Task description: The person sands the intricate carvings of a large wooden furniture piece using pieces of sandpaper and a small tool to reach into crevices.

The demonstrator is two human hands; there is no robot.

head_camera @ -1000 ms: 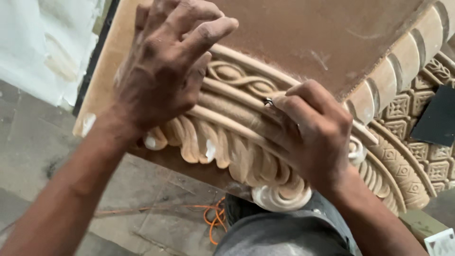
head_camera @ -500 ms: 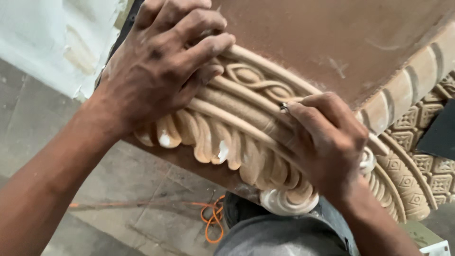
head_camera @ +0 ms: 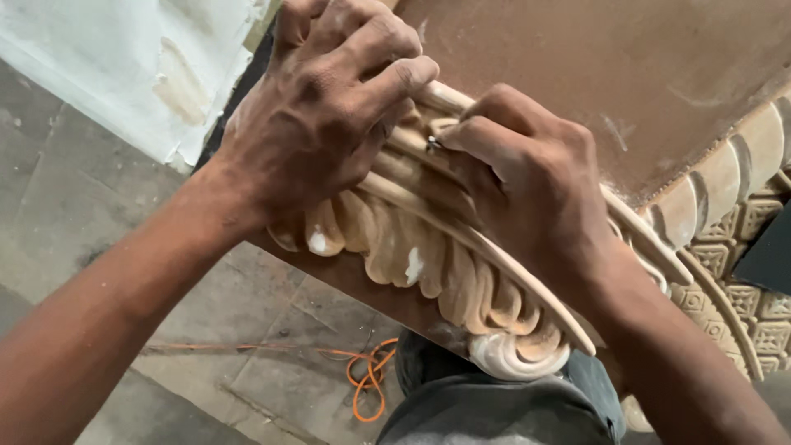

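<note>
A carved wooden panel [head_camera: 610, 91] with a scrolled leaf border [head_camera: 428, 272] lies tilted across my lap. My left hand [head_camera: 321, 124] presses down on the upper part of the carved border, fingers curled over its ridges. My right hand [head_camera: 519, 181] is closed around a small metal-tipped tool [head_camera: 432, 144], whose point touches the carving right beside my left fingers. Most of the tool is hidden inside my fist. White filler patches [head_camera: 412, 265] dot the leaf carving.
An orange cable [head_camera: 367, 375] lies coiled on the grey stone floor [head_camera: 99, 222] below. A white cloth or sheet [head_camera: 140, 58] hangs at the upper left. More carved lattice pieces [head_camera: 758, 321] sit at the right. My grey-trousered knee [head_camera: 511, 412] is under the panel.
My right hand has slid up and left along the carved border until it sits against my left hand. The view has shifted, bringing the panel closer.
</note>
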